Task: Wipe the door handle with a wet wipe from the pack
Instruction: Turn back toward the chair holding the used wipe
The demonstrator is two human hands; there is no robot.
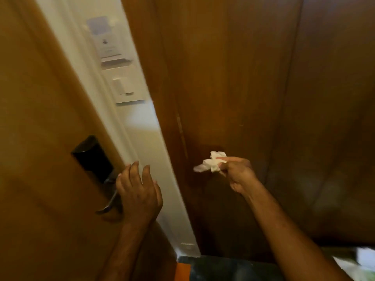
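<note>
Holding the wet wipe [211,164] balled up, your right hand [238,175] sits well right of the door handle [108,201]. Left hand [138,191] is open w/ fingers spread, by the handle. Bring the wipe left & rub the whole lever, up to the black lock [92,159].

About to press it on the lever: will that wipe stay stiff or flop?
Likely floppy: the wet wipe is crumpled, a loose tail drooping past the right hand. Probably very light, pinched by fingertips alone. It should mould around the door handle beside the left hand.
</note>
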